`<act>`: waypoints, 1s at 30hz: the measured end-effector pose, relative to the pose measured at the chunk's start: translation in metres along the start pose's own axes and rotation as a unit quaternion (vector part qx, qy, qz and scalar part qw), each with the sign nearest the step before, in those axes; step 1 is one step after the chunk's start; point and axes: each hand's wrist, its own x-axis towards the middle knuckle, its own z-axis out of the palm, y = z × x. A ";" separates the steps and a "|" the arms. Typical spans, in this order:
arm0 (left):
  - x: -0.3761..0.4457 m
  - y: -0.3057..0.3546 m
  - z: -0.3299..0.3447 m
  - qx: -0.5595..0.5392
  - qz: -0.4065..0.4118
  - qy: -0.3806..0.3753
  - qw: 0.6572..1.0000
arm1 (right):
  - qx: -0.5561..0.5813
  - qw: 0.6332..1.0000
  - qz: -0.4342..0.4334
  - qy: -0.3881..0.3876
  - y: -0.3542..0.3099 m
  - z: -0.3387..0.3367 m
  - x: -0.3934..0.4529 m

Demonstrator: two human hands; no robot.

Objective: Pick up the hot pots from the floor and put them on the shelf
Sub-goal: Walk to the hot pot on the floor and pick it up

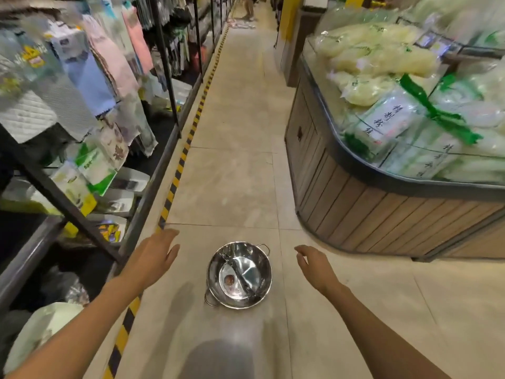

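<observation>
A shiny steel hot pot (240,274) with a curved divider and two small loop handles sits upright on the tiled aisle floor. A round brown sticker shows inside it. My left hand (154,255) hovers to the pot's left, palm down, fingers spread and empty. To the pot's right, my right hand (315,265) is held out with slightly curled fingers, also holding nothing. Neither hand touches the pot. The dark metal shelf (142,203) runs along the left side of the aisle.
Cloths and packaged goods hang on the left shelf (90,77). Yellow-black hazard tape (175,181) edges its base. A wood-panelled display counter (369,214) piled with bagged noodles stands on the right. A person's legs (247,8) show far down the aisle.
</observation>
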 end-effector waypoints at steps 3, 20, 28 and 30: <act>0.053 -0.032 0.095 -0.028 -0.020 -0.021 0.999 | -0.001 1.000 0.018 0.004 0.049 0.069 0.063; 0.210 -0.189 0.605 -0.100 -0.103 -0.079 0.986 | 0.003 0.999 0.047 0.018 0.305 0.450 0.282; 0.208 -0.191 0.613 -0.163 -0.041 -0.043 0.985 | 0.048 0.998 0.051 0.009 0.315 0.459 0.278; 0.211 -0.191 0.612 -0.171 -0.012 -0.031 0.985 | 0.049 0.998 0.045 0.015 0.314 0.460 0.279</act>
